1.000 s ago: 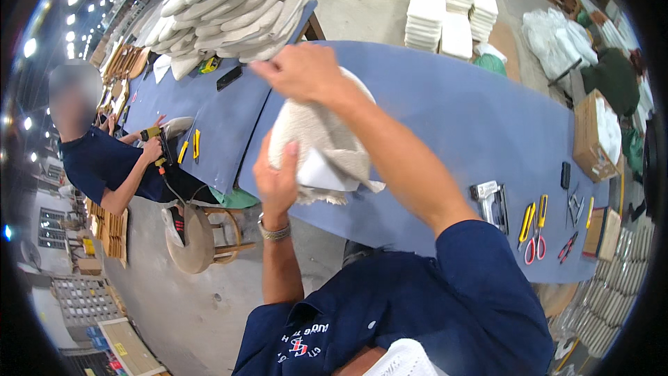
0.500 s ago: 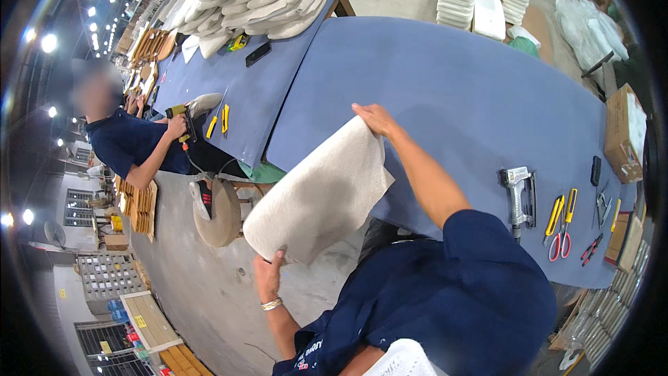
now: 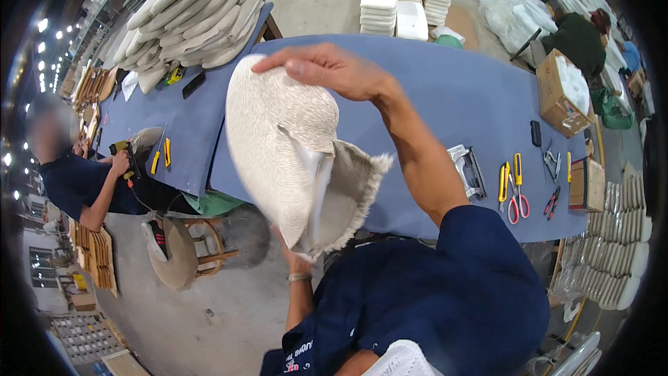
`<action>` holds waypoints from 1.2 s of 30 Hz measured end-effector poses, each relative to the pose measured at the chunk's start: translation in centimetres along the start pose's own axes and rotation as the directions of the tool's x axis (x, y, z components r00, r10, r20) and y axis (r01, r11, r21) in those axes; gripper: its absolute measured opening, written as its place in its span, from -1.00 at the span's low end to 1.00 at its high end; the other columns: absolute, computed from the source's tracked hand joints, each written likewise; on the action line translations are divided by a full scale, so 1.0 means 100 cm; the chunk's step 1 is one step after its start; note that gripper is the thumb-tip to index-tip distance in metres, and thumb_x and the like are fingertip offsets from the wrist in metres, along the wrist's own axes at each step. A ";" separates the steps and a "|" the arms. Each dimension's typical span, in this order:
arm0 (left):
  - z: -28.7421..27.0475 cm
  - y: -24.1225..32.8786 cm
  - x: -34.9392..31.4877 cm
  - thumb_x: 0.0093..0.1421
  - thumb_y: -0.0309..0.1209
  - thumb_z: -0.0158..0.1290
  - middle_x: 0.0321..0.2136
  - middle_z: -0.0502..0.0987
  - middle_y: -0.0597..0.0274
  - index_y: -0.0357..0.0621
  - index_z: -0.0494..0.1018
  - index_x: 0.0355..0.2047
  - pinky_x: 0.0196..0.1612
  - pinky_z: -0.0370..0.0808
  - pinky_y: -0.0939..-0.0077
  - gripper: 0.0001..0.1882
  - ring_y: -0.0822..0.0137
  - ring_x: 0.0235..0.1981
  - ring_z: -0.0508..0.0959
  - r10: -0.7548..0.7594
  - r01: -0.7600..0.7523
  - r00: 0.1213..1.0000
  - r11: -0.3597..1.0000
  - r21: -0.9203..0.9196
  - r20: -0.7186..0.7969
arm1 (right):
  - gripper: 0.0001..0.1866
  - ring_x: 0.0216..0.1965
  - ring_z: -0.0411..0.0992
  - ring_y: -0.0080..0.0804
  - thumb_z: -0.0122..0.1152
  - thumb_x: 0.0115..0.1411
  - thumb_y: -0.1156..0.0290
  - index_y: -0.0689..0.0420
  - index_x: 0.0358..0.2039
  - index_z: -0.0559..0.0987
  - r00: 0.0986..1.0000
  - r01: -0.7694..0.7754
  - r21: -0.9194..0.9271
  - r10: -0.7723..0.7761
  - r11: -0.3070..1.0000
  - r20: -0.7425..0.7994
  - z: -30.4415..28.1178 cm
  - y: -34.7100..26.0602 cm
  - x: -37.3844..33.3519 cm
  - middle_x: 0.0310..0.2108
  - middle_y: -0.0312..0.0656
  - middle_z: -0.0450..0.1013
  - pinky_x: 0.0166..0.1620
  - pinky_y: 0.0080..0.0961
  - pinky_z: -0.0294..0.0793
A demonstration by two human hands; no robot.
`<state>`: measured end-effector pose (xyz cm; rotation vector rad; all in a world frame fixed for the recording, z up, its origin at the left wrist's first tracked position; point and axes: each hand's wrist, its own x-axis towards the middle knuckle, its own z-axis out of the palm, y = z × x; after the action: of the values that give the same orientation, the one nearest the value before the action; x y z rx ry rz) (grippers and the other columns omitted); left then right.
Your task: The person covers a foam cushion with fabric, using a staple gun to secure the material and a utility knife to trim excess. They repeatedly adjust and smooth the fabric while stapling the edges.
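A cream fabric-covered pad [image 3: 261,139] is held up over the table's front edge, tilted on its side. Its cover hangs loose on one side, with a frayed edge and some white padding showing inside. My right hand [image 3: 334,73] is closed over the pad's upper end, fingers bent across the top. At the lower end, my left hand [image 3: 293,256] grips the pad from below, its fingers mostly hidden behind the fabric.
On the blue table [image 3: 417,83] lie a staple gun [image 3: 467,170], yellow cutters [image 3: 503,182], red-handled scissors [image 3: 517,198] and pliers [image 3: 552,202]. A cardboard box [image 3: 562,94] stands at right. Stacked pads [image 3: 195,17] rise far left; a co-worker [image 3: 83,184] holds a nail gun [image 3: 124,157].
The pad has turned from its smooth face to show the loose, frayed side, and has come up higher. My right hand has moved left and up; my left hand has shifted right.
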<state>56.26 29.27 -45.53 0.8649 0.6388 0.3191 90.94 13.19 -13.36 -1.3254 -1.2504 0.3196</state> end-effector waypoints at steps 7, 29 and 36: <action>0.140 0.012 0.027 0.51 -0.11 -0.10 0.38 0.26 0.03 -0.25 0.06 0.45 0.35 0.34 0.22 -0.33 0.12 0.35 0.32 -0.021 -0.012 0.982 0.984 0.178 0.187 | -0.46 0.09 0.47 -0.35 -0.18 0.54 -0.02 0.10 0.11 0.63 0.950 -0.241 -0.185 0.193 0.953 -0.245 0.022 0.022 -0.032 0.06 -0.12 0.57 0.20 -0.42 0.40; 0.243 0.156 0.026 0.44 -0.54 -0.09 0.26 0.43 -0.08 -0.35 0.20 0.39 0.20 0.42 0.38 -0.47 0.23 0.19 0.48 0.677 -0.803 0.590 0.432 0.411 0.441 | -0.27 0.05 0.49 0.07 0.40 0.13 0.31 0.05 0.30 0.34 0.940 -0.231 -0.400 0.097 0.887 -0.328 0.106 0.011 -0.124 0.17 0.01 0.43 0.04 -0.19 0.54; 0.188 0.100 0.025 0.49 -0.26 -0.09 -0.43 0.60 -0.28 -0.48 0.53 -0.15 -0.32 0.48 0.14 -0.59 -0.09 -0.40 0.64 0.668 -0.673 0.643 0.262 0.692 0.373 | -0.76 -0.17 0.54 0.12 0.23 0.22 0.40 0.17 -0.12 0.55 0.894 -0.257 -0.405 0.057 0.877 -0.445 0.100 0.036 -0.128 -0.19 0.04 0.57 -0.14 -0.13 0.53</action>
<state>70.10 25.42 -29.62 2.0556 0.3272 0.8589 79.61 9.60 -25.04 -1.7960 -0.8683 -0.1626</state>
